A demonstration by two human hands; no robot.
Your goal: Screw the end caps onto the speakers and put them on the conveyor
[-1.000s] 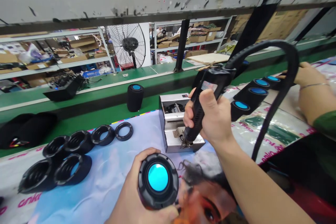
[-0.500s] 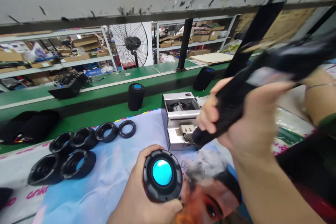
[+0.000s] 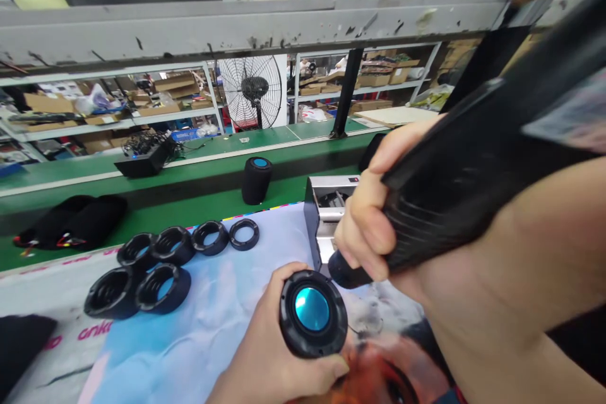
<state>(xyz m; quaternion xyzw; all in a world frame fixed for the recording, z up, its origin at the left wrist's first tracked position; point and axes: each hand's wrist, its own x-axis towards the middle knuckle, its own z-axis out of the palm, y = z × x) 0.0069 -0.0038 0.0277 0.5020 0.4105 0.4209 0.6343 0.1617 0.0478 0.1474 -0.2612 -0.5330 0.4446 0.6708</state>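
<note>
The right hand wraps a finely ribbed, matte-black handheld tool at right, slanting toward lower left, rear cut off. At lower centre, the left hand clasps a round black unit, glossy blue disc facing the camera. Beyond, fingers partly hide a silver metal box.

Before you, the green bench carried printed sheeting with six black rings lying on it, and an upright, blue-topped black cylinder.
</note>
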